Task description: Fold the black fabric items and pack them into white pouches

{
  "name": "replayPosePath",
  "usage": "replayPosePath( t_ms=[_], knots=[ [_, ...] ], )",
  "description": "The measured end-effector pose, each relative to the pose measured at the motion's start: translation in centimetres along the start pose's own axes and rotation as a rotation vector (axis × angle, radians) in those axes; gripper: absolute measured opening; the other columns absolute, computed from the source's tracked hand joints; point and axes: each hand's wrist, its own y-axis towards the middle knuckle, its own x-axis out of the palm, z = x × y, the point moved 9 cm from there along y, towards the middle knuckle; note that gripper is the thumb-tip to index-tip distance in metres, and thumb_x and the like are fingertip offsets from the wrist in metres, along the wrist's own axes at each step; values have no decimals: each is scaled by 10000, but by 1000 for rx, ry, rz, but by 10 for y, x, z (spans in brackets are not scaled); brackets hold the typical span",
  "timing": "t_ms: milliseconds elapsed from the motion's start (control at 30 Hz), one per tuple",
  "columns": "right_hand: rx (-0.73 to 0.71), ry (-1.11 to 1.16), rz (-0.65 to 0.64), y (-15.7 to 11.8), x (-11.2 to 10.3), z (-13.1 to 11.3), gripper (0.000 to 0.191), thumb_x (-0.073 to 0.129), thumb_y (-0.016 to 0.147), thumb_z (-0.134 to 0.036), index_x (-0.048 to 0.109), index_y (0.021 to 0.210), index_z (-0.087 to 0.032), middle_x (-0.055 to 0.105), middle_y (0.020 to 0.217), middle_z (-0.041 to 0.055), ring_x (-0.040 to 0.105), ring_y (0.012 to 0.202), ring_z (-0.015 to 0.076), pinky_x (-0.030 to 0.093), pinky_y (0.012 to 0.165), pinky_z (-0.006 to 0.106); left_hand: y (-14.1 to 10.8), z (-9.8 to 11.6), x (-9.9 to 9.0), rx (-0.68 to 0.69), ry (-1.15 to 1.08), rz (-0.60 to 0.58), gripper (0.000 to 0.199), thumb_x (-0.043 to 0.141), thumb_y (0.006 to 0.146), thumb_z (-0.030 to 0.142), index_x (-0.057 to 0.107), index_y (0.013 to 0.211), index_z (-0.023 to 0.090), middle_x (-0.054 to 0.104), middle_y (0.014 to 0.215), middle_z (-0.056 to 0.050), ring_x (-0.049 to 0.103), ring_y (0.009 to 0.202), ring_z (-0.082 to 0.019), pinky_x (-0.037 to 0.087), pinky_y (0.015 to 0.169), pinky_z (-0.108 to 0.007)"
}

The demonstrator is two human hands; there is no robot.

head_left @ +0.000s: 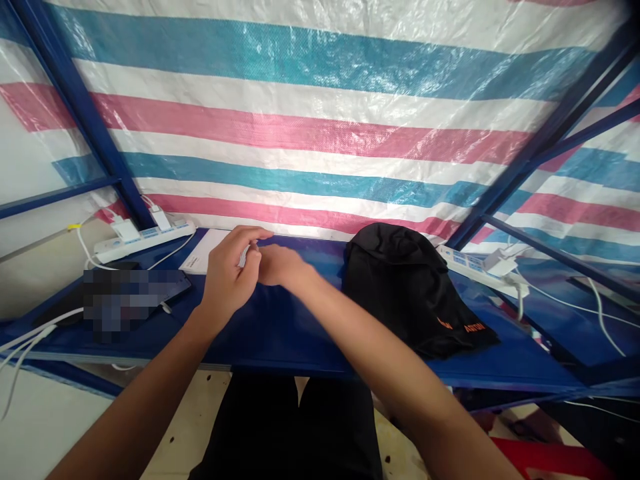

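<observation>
Left hand [227,270] loosely curled, right hand [280,265] bent beside it above bench [285,327]; whether either grip grasps anything cannot be told. White box [199,255] seen behind-left, unlifted; black cloth [400,287] right, left crumpled.

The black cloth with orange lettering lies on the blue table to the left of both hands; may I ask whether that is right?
Not quite: the head view shows the black cloth with orange lettering on the blue table, but to the right of the left hand and the right hand, not to their left.
</observation>
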Motion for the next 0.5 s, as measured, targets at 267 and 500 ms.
replayPosePath(
  t_ms=[267, 500],
  knots=[
    [477, -239, 211, -93, -62, 200, 614, 671, 1069, -507, 601, 1605, -216, 616, 1533, 272, 589, 1425, 463, 501, 1125, 573, 29, -56, 68, -127, -45, -208, 264, 537, 1022, 272, 764, 1145, 216, 822, 1220, -62, 760, 1124, -230, 605, 1001, -361],
    [503, -166, 322, -123, -47, 241, 467, 613, 1074, -592, 788, 1295, -219, 718, 1292, 194, 729, 1150, 351, 556, 989, 445, 12, -102, 104, -143, 18, -345, 273, 528, 1028, 282, 773, 1125, 211, 826, 1195, -77, 761, 1102, -244, 601, 974, -375]
  ],
)
